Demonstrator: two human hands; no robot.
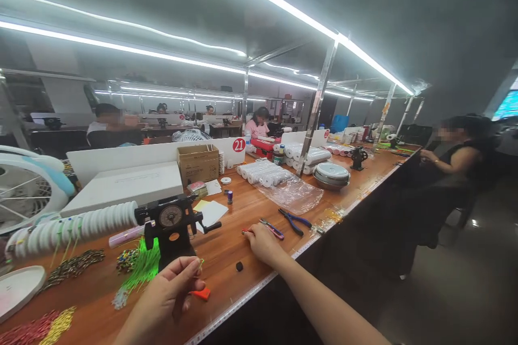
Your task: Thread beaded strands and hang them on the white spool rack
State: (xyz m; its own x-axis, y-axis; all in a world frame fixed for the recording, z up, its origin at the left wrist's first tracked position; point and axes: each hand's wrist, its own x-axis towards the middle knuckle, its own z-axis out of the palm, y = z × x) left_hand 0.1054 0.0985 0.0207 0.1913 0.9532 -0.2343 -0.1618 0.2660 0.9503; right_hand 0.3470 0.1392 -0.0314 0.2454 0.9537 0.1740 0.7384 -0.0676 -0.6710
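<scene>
Pinched between thumb and fingers of my left hand [178, 284] is a small green strand [201, 263], above the wooden table [220, 280]. An orange object [202, 294] lies just beside that hand. My right hand [262, 242] rests on the table with its fingers closed round a small red-ended tool [245, 232], mostly covered by the hand. Next to it lie pliers with pink and blue handles [273, 229] and dark blue-handled pliers [295, 221]. A black winding device [172, 221] with a crank holds a row of white spools [81, 226]. Bright green cords [141, 269] lie beneath it.
A small black piece [239, 266] lies between my hands. Behind are a cardboard box [198, 164], wrapped white rolls [267, 172] and a round tin [332, 174]. A metal post [318, 113] rises from the table. A person [457, 161] sits at the right.
</scene>
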